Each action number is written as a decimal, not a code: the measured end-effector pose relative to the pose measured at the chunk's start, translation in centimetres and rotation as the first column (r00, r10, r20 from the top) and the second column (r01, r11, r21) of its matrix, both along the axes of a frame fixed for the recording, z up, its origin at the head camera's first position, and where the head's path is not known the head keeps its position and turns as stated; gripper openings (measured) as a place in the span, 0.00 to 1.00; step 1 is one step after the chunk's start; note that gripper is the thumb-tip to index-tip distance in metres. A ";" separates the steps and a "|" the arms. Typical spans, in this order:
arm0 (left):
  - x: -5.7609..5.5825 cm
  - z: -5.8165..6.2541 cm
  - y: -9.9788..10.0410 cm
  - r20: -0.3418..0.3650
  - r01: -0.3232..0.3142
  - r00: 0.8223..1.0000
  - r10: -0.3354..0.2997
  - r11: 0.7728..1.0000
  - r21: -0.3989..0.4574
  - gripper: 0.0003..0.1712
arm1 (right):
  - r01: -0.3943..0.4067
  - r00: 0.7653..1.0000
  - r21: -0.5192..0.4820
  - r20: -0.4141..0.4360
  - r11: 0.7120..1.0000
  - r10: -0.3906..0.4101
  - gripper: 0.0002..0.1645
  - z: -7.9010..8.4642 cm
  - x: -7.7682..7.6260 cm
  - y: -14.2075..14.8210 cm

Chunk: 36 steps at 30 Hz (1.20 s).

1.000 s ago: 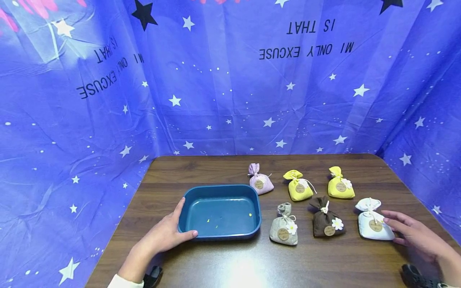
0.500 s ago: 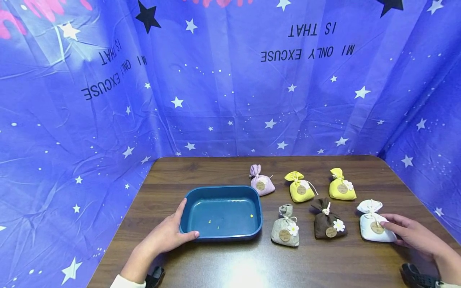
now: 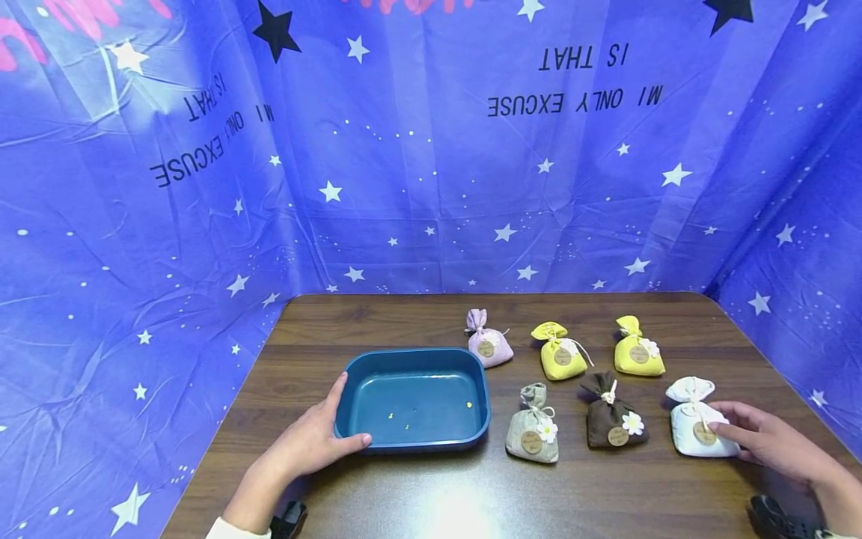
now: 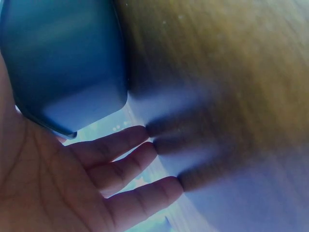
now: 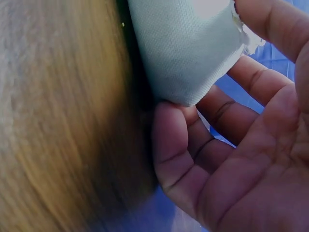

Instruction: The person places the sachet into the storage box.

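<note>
A white drawstring sachet with a round tag stands at the right of the front row in the head view. My right hand grips its right side, the thumb lying over the tag. In the right wrist view the fingers curl in at the sachet's lower corner, close over the table. My left hand holds the left front corner of a dark blue plastic tub, thumb over the front rim and index finger along the left side. Its other fingers reach out straight to the tabletop in the left wrist view.
Beside the white sachet stand a brown sachet and a grey sachet. Behind them are two yellow sachets and a lilac sachet. Small yellow specks lie in the tub. A blue star-print curtain surrounds the wooden table.
My right hand has come in from beside the white sachet, its thumb moving onto the tag and its fingers taking hold. The left hand keeps its place on the tub.
</note>
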<state>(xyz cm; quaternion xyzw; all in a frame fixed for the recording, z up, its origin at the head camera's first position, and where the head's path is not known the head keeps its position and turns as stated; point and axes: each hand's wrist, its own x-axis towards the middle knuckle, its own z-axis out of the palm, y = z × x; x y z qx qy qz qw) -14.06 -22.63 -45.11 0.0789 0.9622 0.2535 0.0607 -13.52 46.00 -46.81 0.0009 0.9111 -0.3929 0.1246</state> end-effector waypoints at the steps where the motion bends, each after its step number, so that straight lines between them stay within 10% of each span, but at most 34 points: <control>1: 0.0 0.0 0.0 0.000 0.000 1.000 0.000 1.000 0.000 0.68 | 0.006 1.000 0.002 -0.009 1.000 -0.006 0.31 0.0 0.0 0.0; 36: 0.1 -0.1 0.0 0.003 -0.007 1.000 0.007 1.000 -0.004 0.68 | 0.100 0.970 -0.143 -0.207 0.985 -0.128 0.10 -1.2 1.4 -0.9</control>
